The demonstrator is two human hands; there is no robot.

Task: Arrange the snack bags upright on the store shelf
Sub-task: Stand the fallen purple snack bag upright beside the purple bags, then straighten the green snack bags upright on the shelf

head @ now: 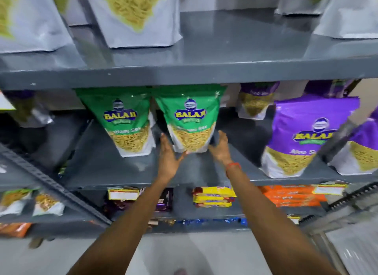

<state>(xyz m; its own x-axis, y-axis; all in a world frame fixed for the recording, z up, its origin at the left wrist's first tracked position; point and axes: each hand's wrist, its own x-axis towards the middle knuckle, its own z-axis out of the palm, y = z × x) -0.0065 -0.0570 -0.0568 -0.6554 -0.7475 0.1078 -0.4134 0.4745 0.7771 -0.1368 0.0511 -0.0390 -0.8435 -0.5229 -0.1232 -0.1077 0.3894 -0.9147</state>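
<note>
Head cam: both hands, left hand (168,156) & right hand (221,148), cup upright green bag (189,119).

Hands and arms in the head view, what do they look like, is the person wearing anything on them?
Both forearms are bare, with no sleeves reaching into view and no gloves. The left hand shows no ring, watch or band that I can see. The right hand has a thin red-orange thread or band tied around the wrist. The picture is slightly blurred, so finer detail such as rings cannot be ruled out.
</note>
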